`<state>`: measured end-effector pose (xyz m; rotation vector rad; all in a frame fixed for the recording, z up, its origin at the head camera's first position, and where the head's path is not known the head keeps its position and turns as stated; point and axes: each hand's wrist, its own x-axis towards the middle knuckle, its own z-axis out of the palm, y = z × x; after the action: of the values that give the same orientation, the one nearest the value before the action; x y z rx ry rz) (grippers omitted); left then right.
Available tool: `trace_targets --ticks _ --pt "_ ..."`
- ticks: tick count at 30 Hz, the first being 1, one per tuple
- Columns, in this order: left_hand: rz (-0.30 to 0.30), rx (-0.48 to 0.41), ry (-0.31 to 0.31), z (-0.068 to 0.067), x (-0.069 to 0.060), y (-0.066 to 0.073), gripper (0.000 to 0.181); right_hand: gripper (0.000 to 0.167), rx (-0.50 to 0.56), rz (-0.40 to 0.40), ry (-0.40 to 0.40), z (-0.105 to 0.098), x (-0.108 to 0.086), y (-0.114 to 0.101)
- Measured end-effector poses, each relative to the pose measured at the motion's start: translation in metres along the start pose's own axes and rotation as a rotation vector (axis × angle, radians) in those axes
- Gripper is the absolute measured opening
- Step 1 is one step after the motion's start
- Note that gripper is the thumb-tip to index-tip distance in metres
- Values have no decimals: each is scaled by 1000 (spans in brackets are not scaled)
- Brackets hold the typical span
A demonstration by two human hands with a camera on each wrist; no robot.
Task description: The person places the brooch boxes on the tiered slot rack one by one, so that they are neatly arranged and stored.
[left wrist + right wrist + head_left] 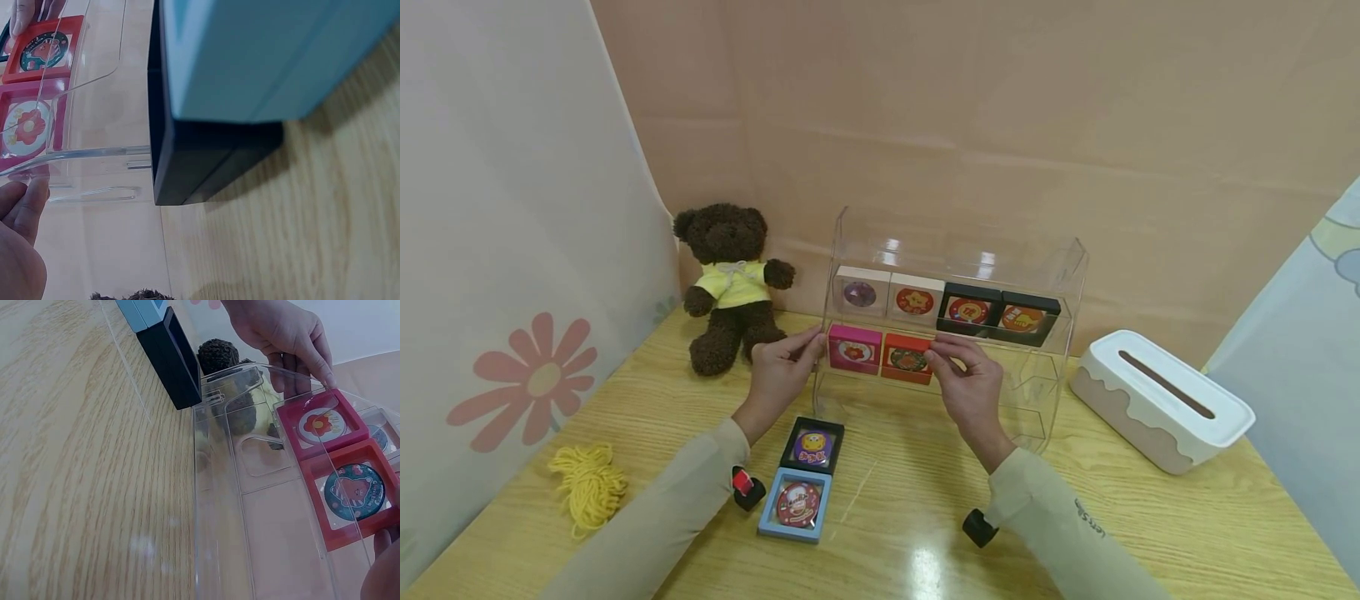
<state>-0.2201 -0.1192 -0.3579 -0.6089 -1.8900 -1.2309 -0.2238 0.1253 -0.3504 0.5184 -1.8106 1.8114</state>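
A clear stepped display stand (1045, 392) holds small square frames with round badges inside. My left hand (782, 371) pinches the stand's left side edge, its fingertips close beside the pink frame (855, 349). Next to that frame on the lower tier is a red-orange frame (907, 358); my right hand (972, 385) grips its right end between thumb and fingers. The right wrist view shows the pink frame (322, 423) and the red-orange frame (353, 494) side by side. On the tier above stand two pale frames (916, 301) and two black frames (1028, 319).
In front of the stand, a black frame (812, 446) and a light blue frame (795, 505) lie on the table (880, 525). A brown teddy bear (730, 283) sits at back left, yellow yarn (587, 487) at front left. A tissue box (1157, 400) stands right.
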Motion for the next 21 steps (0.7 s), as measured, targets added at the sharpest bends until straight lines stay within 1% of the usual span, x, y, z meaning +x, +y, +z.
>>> trace_targets --ticks 6,8,11,13,15,19,21 --pt "1 -4 14 4 -6 -25 17 11 -7 -9 -8 4 -1 -17" --pt "-5 -8 13 5 -7 -29 18 10 -7 -12 -8 5 -2 -18" --pt "-8 -12 11 5 -7 -31 18 10 -9 -21 -7 5 -2 -17" --pt "-5 -20 11 4 -7 -30 18 10 -10 -26 -8 5 -2 -17" --pt "1 -15 13 4 -6 -25 18 10 -13 -29 -13 5 -2 -17" --pt "-3 -5 2 1 -2 -7 18 11 -6 -31 -21 5 -2 -15" --pt "-13 -6 -4 -1 0 1 17 11 7 -31 -24 4 -1 -8"
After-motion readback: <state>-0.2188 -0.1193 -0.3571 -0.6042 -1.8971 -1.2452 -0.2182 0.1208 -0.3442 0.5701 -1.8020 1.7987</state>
